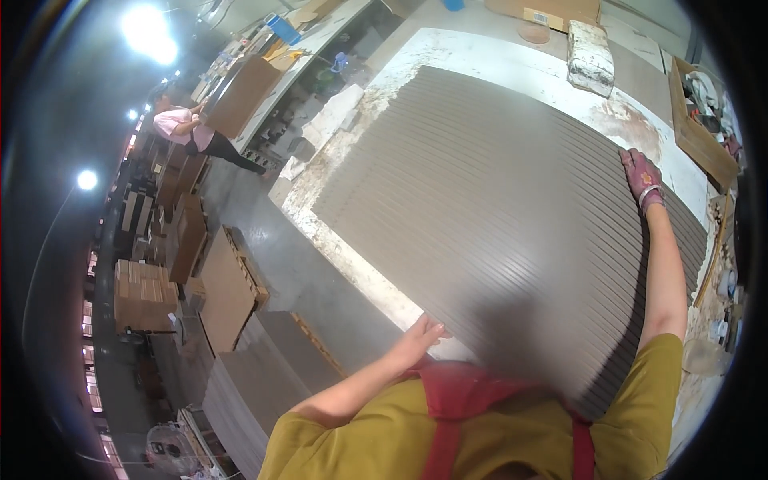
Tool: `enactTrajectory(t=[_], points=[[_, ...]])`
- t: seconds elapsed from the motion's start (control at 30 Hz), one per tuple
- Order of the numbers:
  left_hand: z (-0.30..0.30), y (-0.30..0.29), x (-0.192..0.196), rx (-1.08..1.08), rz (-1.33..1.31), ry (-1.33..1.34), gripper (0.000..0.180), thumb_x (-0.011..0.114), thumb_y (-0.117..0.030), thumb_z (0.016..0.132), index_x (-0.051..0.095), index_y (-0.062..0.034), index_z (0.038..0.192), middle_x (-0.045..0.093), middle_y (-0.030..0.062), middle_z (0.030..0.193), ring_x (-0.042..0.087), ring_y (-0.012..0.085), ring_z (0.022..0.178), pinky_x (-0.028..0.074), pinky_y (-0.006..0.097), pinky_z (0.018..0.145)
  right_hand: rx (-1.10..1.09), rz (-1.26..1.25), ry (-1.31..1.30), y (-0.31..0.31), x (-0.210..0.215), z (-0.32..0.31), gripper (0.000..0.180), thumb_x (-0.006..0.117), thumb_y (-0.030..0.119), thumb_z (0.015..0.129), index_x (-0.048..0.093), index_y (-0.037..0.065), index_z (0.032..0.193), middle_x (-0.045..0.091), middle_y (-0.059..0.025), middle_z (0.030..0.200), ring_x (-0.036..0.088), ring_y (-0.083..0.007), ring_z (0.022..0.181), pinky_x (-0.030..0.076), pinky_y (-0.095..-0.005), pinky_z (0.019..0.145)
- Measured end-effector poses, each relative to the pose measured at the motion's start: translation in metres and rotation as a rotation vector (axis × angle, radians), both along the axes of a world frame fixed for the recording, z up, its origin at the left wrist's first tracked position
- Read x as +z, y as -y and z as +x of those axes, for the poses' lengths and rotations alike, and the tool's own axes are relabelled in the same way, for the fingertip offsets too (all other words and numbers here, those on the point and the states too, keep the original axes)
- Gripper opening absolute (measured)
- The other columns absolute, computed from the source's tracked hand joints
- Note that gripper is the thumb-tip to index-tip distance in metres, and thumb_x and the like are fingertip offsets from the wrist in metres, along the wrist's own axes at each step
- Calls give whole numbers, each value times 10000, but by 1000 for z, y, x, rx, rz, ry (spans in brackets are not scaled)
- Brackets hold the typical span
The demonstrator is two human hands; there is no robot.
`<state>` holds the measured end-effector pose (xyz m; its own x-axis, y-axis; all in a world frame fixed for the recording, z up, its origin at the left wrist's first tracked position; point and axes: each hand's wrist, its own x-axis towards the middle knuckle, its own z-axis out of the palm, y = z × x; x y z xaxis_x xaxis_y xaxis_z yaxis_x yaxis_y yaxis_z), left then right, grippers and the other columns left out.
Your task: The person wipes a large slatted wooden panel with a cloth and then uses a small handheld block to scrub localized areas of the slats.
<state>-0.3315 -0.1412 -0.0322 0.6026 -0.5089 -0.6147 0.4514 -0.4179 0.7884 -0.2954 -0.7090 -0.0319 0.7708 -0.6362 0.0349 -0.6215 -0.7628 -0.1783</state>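
A large grey-brown panel (472, 184) with parallel grooves lies on a stained white work surface (364, 284) in front of me. My left hand (419, 336) is bare and closed at the panel's near left edge, its fingers bent together there. Part of its grip is hidden. Across on the right, my right hand (642, 178) wears a pinkish-purple glove and rests on the grooves. Its fingers are stretched out flat.
A dirty white block (590, 58) sits at the far edge. At the right, a wooden tray (704, 128) holds rags and tools. Stacked sheets (268, 372) stand on the left. Farther off, a person (180, 124) in a pink shirt handles a brown board (240, 98).
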Motion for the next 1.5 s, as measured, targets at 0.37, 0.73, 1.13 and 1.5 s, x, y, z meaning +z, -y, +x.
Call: enactTrajectory(t=[0.37, 0.73, 1.13, 1.5], points=[[6, 1, -3, -98, 17, 37, 267, 389, -247, 999, 414, -5, 1110, 572, 85, 1050, 555, 141, 1010, 442, 275, 844, 63, -287, 81, -4, -6, -32, 466, 487, 359, 904, 452, 144, 1316, 490, -159, 1296, 480, -345, 1175, 378, -439, 971], [13, 3, 14, -176, 5, -32, 376, 418, -348, 984, 395, 3, 1116, 547, 113, 1120, 548, 178, 1092, 435, 300, 890, 34, -54, 342, 6, 26, -193, 423, 507, 363, 915, 512, 103, 1248, 518, -178, 1261, 463, -349, 1193, 361, -382, 1003], [-3, -3, -1, -133, -35, -26, 441, 489, -388, 949, 425, 30, 1075, 598, 135, 1069, 573, 167, 992, 469, 281, 825, 3, -130, 124, 0, 13, -42, 413, 519, 402, 874, 571, 70, 1115, 599, -169, 1122, 566, -350, 1026, 438, -436, 882], [-14, -11, 0, -114, -60, 130, 311, 521, -294, 952, 427, 2, 959, 617, 99, 881, 530, 102, 800, 454, 243, 735, -167, -106, -99, -52, 37, -56, 481, 407, 484, 910, 599, 55, 1012, 618, -182, 1057, 578, -328, 1021, 435, -443, 877]])
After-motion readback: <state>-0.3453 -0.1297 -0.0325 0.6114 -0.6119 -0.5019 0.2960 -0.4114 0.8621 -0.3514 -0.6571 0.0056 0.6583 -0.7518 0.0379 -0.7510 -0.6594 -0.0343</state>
